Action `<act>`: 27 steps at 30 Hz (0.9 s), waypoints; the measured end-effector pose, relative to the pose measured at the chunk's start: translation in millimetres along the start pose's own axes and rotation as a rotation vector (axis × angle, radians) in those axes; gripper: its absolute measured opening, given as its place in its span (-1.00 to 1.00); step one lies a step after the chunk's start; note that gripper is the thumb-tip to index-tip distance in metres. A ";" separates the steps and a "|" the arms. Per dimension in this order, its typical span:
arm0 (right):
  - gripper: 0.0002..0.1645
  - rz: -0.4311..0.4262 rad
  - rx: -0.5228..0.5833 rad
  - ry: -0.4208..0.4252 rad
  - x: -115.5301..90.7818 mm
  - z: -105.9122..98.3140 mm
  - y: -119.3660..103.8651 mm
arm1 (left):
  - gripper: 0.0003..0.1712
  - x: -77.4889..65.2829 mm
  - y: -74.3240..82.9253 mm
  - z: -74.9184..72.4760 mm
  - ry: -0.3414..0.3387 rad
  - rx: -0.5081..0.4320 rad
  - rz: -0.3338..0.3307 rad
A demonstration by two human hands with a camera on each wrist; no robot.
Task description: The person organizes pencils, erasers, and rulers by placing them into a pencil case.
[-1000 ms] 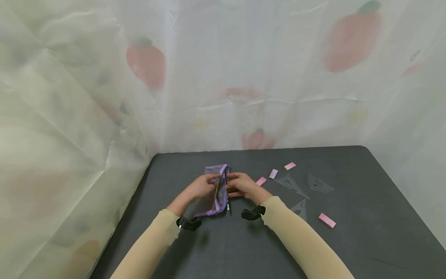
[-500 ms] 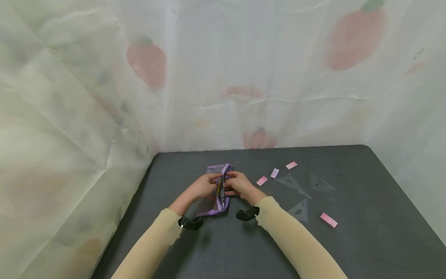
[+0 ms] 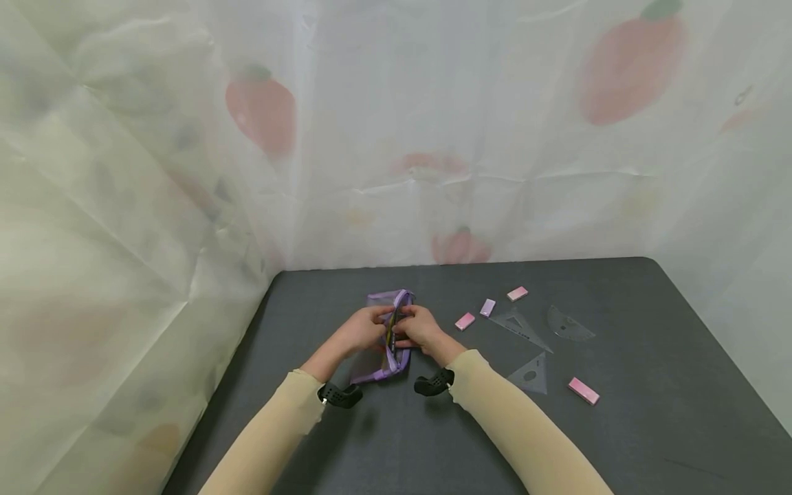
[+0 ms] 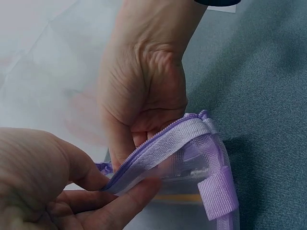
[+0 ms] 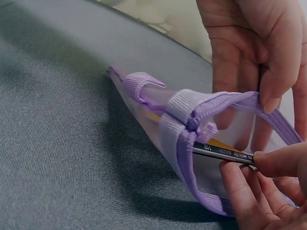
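A see-through pencil case (image 3: pixel 377 376) with purple zip edging lies on the dark table, its mouth unzipped. My left hand (image 3: pixel 357 331) pinches one side of the zip edge between thumb and fingers, holding the mouth apart. In the right wrist view, my right hand (image 5: pixel 268 189) grips a black pencil (image 5: pixel 223 153) by its end, at the mouth. The pencil's other end lies inside the case. Next to it, inside, is a yellow pencil (image 4: pixel 180 197), seen through the clear side in the left wrist view.
Right of the case lie several erasers, among them a pink one (image 3: pixel 465 321), a purple one (image 3: pixel 487 307) and another pink one (image 3: pixel 584 390). Two clear set squares (image 3: pixel 533 375) and a clear protractor (image 3: pixel 568 324) lie near them. A patterned curtain (image 3: pixel 371 206) stands behind the table.
My right hand has moved left with the black pencil, from beside the case into its mouth. My left hand stays on the case's edge.
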State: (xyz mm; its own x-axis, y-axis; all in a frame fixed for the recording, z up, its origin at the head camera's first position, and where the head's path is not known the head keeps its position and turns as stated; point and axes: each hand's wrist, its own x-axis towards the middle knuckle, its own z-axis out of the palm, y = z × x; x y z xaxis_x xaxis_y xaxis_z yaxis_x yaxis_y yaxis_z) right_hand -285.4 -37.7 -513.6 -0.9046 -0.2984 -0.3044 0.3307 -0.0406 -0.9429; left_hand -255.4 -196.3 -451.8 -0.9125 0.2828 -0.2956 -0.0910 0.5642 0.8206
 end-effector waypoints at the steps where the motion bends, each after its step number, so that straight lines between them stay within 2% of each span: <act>1: -0.25 0.002 -0.001 -0.002 -0.1 0.7 0.0 | -0.34 -0.3 0.2 -0.1 0.002 -0.001 0.001; 10: -0.36 0.007 -0.015 -0.019 0.7 3.6 2.2 | -0.33 -1.6 2.0 -0.8 -0.002 -0.024 0.004; 19: -0.45 0.025 -0.009 -0.034 0.9 3.3 3.1 | -0.33 0.4 -0.9 -1.2 0.003 -0.004 0.000; 23: -0.44 0.019 -0.001 -0.054 -0.2 -2.0 2.8 | -0.33 0.7 -2.5 -1.0 0.008 0.003 0.001; 27: -0.43 -0.004 -0.042 -0.060 -4.4 -14.1 -1.1 | -0.33 1.3 -4.3 -0.9 0.022 0.024 0.002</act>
State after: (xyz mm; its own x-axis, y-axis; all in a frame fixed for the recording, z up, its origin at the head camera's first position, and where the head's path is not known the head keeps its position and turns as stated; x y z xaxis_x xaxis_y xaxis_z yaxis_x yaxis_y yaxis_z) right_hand -285.5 -22.9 -513.2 -0.8877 -0.3548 -0.2935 0.3146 -0.0020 -0.9492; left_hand -256.6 -199.1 -455.3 -0.9210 0.2671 -0.2835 -0.0803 0.5820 0.8092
